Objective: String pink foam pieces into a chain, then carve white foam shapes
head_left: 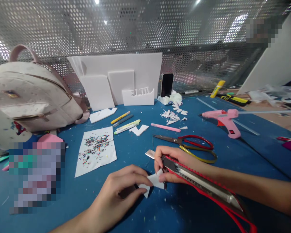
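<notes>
My left hand (122,191) pinches the left end of a small white foam piece (157,182) between thumb and fingers, just above the blue tabletop. My right hand (171,160) grips a red box cutter (196,180), its blade (149,154) pointing left past the fingers. The right thumb and fingertips also touch the upper right part of the foam piece. Whether the foam is one bent strip or two pieces, I cannot tell. Beyond the right hand lie scissors (195,141) with one red and one yellow handle loop.
Pens and a pink marker (165,127), foam scraps (169,115) and a sheet with glitter bits (95,150) lie ahead. White boards (97,92) and a phone (167,84) stand behind. A pink glue gun (226,118) trails its cord right; a backpack (34,94) stands left.
</notes>
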A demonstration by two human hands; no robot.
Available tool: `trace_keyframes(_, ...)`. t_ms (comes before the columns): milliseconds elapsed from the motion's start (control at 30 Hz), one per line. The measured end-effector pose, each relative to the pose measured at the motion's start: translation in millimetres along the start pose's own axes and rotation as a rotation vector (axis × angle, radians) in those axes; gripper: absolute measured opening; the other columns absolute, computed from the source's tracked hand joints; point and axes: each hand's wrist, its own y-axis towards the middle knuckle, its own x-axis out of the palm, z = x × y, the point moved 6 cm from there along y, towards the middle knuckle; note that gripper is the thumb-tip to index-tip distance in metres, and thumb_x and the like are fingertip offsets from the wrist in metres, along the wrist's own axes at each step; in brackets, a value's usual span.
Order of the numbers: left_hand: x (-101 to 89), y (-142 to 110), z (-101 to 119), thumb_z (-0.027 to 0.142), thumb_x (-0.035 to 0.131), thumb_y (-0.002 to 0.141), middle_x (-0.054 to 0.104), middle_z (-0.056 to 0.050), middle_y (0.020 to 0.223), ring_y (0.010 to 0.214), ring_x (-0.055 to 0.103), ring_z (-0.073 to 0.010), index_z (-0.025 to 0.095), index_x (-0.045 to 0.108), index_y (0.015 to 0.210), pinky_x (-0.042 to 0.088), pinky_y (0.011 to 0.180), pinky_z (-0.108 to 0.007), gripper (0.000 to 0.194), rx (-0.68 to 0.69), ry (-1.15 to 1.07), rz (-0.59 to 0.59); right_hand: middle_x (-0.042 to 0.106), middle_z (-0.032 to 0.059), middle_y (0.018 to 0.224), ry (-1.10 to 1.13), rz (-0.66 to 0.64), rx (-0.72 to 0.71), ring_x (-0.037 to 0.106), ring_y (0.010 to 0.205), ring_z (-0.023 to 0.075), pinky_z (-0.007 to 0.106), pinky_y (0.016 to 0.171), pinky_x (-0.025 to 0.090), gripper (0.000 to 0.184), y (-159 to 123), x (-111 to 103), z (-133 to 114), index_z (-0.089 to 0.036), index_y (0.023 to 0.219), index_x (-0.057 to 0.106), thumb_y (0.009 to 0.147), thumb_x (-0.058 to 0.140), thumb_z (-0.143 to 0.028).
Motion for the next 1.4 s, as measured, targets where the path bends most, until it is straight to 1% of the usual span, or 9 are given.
trace_keyframes(200,-1.5,3.3,-5.1,0.01,0.06,0.094,0.071,-0.003,0.099,0.08,0.067,-0.0106,0.024,0.077,0.097,0.052,0.07,-0.019,0.022,-0.074,-0.058,0.031,0.07,-0.0004,0.08,0.116,0.097,0.051,0.061,0.066,0.0103,0.023,0.064,0.048,0.04,-0.3,-1.8,3.4,-0.019,0.08,0.049,0.071,0.088,-0.025)
trace_keyframes(333,-2.9,2.1,-3.7,0.01,0.061,0.093,0.071,-0.003,0.095,0.08,0.067,-0.0114,0.023,0.077,0.092,0.051,0.067,-0.019,0.021,-0.08,-0.08,0.047,0.07,0.0001,0.08,0.204,0.093,0.053,0.065,0.069,0.0119,0.024,0.064,0.051,0.04,-0.8,-5.8,7.4,-0.019,0.081,0.048,0.074,0.086,-0.029)
trace_keyframes(467,-4.6,0.6,-1.9,0.009,0.061,0.093,0.071,-0.002,0.096,0.082,0.067,-0.0114,0.024,0.077,0.093,0.05,0.07,-0.02,0.022,-0.057,-0.055,0.067,0.07,0.0001,0.082,0.109,0.16,-0.067,0.068,0.073,0.0134,0.026,0.067,0.052,0.035,2.4,-21.6,5.1,-0.02,0.084,0.047,0.081,0.081,-0.027)
trace_keyframes(667,-4.6,0.6,-3.5,0.012,0.063,0.092,0.071,-0.002,0.1,0.08,0.067,-0.0103,0.026,0.077,0.098,0.049,0.065,-0.018,0.021,-0.06,-0.003,0.071,0.071,0.0015,0.089,-0.057,0.166,-0.138,0.068,0.077,0.0148,0.03,0.073,0.054,0.029,8.2,-30.9,-3.7,-0.021,0.085,0.048,0.084,0.077,-0.025)
trace_keyframes(733,-5.1,0.9,-3.9,0.014,0.065,0.092,0.072,-0.003,0.104,0.085,0.068,-0.0115,0.026,0.076,0.1,0.05,0.069,-0.019,0.018,-0.061,0.008,0.077,0.072,0.0022,0.093,-0.197,0.231,-0.201,0.068,0.081,0.0156,0.03,0.074,0.054,0.027,8.7,-44.6,-11.3,-0.022,0.085,0.049,0.084,0.076,-0.025)
trace_keyframes(833,-5.9,1.5,-4.4,0.014,0.067,0.09,0.073,-0.003,0.107,0.094,0.069,-0.0137,0.025,0.075,0.102,0.052,0.081,-0.022,0.019,-0.052,0.019,0.088,0.071,0.0032,0.099,-0.387,0.397,-0.254,0.068,0.083,0.0168,0.031,0.075,0.055,0.024,10.9,-83.2,-20.4,-0.023,0.087,0.052,0.085,0.074,-0.029)
trace_keyframes(967,-6.8,1.2,-7.4,0.012,0.069,0.088,0.073,-0.002,0.11,0.1,0.067,-0.015,0.027,0.073,0.108,0.052,0.088,-0.025,0.025,-0.048,0.046,0.104,0.071,0.0052,0.093,-0.466,0.551,-0.238,0.069,0.078,0.0203,0.035,0.071,0.056,0.03,19.5,-142.1,-21.8,-0.023,0.083,0.051,0.08,0.076,-0.039)
trace_keyframes(1067,-6.6,0.4,-11.0,0.013,0.069,0.088,0.072,-0.002,0.112,0.098,0.067,-0.0155,0.028,0.072,0.11,0.052,0.087,-0.026,0.027,-0.069,0.051,0.105,0.071,0.0063,0.088,-0.501,0.632,-0.235,0.068,0.078,0.0225,0.036,0.07,0.055,0.032,25.5,-170.6,-22.3,-0.023,0.082,0.053,0.075,0.078,-0.041)
trace_keyframes(1400,-6.6,1.2,-9.2,0.013,0.067,0.088,0.071,-0.006,0.111,0.095,0.065,-0.0178,0.024,0.071,0.112,0.053,0.084,-0.031,0.026,-0.067,0.081,0.107,0.073,0.0073,0.089,-0.449,0.628,-0.246,0.069,0.08,0.0218,0.036,0.071,0.054,0.028,44.0,-188.4,-17.1,-0.023,0.084,0.054,0.076,0.076,-0.039)
